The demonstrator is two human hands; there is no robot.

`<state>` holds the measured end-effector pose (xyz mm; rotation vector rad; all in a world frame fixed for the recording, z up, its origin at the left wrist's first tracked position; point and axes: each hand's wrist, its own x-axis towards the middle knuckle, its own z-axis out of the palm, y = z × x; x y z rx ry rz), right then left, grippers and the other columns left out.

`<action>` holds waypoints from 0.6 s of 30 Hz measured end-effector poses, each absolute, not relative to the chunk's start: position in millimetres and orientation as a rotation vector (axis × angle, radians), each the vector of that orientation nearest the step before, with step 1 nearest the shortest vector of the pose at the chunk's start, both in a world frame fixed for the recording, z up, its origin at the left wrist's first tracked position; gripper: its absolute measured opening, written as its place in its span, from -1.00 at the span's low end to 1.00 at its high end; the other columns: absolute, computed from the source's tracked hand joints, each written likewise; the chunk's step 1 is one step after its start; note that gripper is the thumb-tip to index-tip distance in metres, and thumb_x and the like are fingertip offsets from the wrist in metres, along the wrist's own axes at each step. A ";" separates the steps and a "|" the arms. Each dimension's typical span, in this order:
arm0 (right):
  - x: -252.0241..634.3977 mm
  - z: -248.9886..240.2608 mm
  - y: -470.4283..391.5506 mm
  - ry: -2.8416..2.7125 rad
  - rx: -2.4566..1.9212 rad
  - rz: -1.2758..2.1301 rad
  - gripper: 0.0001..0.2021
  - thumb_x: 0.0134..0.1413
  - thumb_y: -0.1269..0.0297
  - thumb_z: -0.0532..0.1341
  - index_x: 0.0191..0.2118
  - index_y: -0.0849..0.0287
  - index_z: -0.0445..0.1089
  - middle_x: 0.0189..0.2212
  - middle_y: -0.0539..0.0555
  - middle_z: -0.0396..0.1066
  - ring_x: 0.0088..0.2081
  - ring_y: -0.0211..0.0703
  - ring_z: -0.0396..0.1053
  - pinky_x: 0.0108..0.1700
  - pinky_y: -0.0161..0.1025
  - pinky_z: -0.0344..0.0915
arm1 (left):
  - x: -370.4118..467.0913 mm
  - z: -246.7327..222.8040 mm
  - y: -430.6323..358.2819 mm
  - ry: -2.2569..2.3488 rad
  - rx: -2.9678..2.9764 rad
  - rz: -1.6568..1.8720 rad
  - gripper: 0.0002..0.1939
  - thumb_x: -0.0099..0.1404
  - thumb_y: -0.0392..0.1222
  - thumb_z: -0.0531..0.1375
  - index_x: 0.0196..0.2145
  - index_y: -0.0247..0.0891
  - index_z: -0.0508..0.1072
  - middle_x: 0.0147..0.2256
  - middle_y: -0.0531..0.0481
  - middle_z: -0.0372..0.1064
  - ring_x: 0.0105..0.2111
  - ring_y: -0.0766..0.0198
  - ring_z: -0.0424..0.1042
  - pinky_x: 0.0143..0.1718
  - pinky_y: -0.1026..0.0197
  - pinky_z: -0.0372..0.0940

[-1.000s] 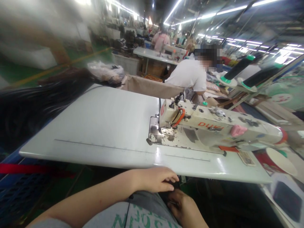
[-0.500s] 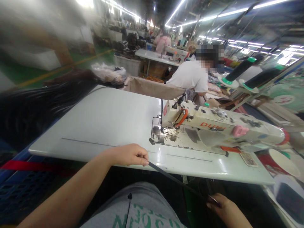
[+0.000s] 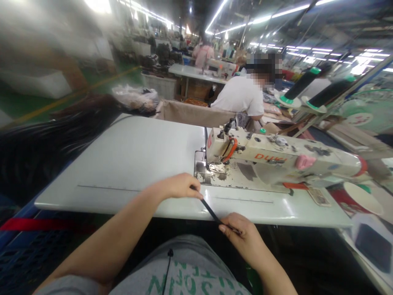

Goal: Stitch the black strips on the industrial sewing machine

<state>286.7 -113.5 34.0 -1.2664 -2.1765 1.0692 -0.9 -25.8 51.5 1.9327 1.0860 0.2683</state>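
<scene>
Between my hands a narrow black strap [image 3: 211, 210] runs slantwise over the front edge of the white sewing table [image 3: 144, 143]. My left hand [image 3: 183, 187] pinches its upper end just above the tabletop, in front of the needle plate. Lower and to the right, my right hand [image 3: 238, 229] is closed on the strap at the table's front edge. Whatever part of the strap lies inside my fingers is hidden. The sewing machine [image 3: 260, 157] stands behind my hands, its needle area a short way beyond my left hand.
A pile of long black strips [image 3: 46, 147] hangs at the left of the table. Two black thread cones [image 3: 301, 86] stand at the back right. A phone [image 3: 373, 248] lies at the lower right. A co-worker in a white shirt [image 3: 235, 95] bends forward beyond the machine.
My right hand has come up and left, from below the table edge to close beside my left hand. The left hand has moved slightly up and right, toward the machine.
</scene>
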 end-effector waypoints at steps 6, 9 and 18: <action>280.5 15.4 -100.5 -2.008 -1.492 1.025 -0.68 0.31 0.00 0.16 -0.21 0.11 0.53 -0.43 0.03 0.44 -0.34 -0.09 0.40 -0.25 -0.22 0.31 | -26.6 20.3 25.2 1.729 1.931 0.713 -0.82 0.35 -0.14 0.16 -0.24 -0.21 0.55 -0.23 -0.05 0.50 -0.19 0.14 0.47 -0.12 0.15 0.33; 263.5 13.0 -95.9 -1.972 -1.545 1.039 -0.52 0.31 0.09 0.13 0.27 0.09 0.35 -0.34 0.04 0.50 -0.30 -0.07 0.46 -0.19 -0.19 0.35 | -12.5 4.0 46.2 1.747 1.970 0.735 -0.70 0.29 -0.24 0.21 -0.03 -0.22 0.54 0.07 -0.17 0.44 0.11 0.04 0.40 0.19 0.07 0.25; 243.2 17.3 -82.3 -1.852 -1.533 1.238 -0.46 0.27 0.17 0.12 0.31 0.18 0.33 -0.37 0.06 0.53 -0.29 -0.03 0.48 -0.11 -0.14 0.36 | 26.3 -20.3 112.6 1.741 2.065 0.704 -0.52 0.32 -0.19 0.22 0.18 -0.29 0.44 0.26 -0.27 0.31 0.38 -0.11 0.10 0.42 -0.11 -0.06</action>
